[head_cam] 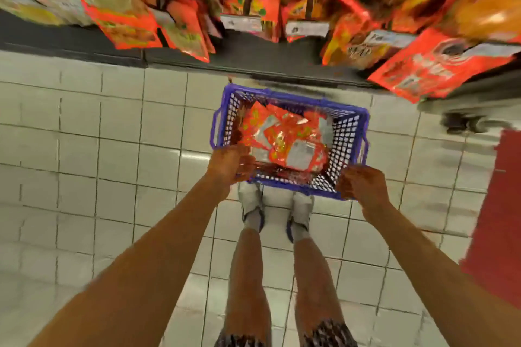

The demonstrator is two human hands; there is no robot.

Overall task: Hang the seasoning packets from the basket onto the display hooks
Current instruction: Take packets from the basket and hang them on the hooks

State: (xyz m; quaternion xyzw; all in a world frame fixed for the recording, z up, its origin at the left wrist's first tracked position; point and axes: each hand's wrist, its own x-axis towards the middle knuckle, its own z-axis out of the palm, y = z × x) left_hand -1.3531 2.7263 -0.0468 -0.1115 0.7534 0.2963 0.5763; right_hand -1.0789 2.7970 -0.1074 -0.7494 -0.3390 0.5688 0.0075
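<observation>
Fingers of my left hand (229,165) and right hand (359,182) clasp the near rim of the basket (349,132) holding the packets (284,139), so I should set it level on the floor (112,127) below the display hooks first.

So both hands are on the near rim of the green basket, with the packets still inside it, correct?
Not quite: the basket is blue, not green, as the head view shows. Left hand and right hand do grip its near rim, and the packets lie inside.
</observation>
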